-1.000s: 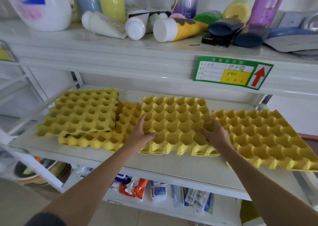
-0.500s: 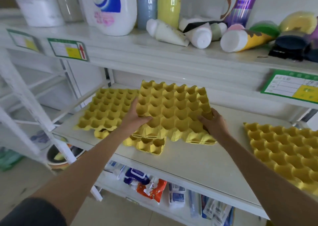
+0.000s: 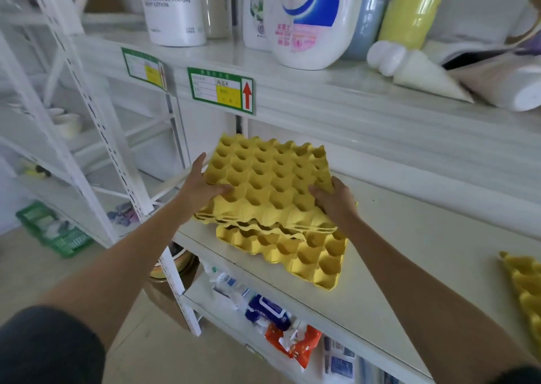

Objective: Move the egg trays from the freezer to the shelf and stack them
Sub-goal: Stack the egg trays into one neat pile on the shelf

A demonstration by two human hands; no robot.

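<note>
A yellow egg tray (image 3: 269,179) lies on top of the stack at the left end of the white shelf (image 3: 409,255). My left hand (image 3: 202,187) grips its left edge, thumb on top. My right hand (image 3: 333,202) holds its right front corner. Under it is another tray of the stack, and the bottom egg tray (image 3: 295,252) sticks out toward the front right, not lined up. One more yellow egg tray (image 3: 524,290) shows at the right edge of the shelf, mostly cut off.
The upper shelf (image 3: 351,100) holds a Walch bottle (image 3: 310,18), a white lotion bottle (image 3: 172,9) and lying tubes. Packets (image 3: 278,319) fill the lower shelf. A white upright post (image 3: 96,114) stands left of the stack, and a green basket (image 3: 49,228) sits on the floor.
Both hands carried the held tray left and set it over the left stack. The view swung left, so the right-hand tray is nearly out of frame.
</note>
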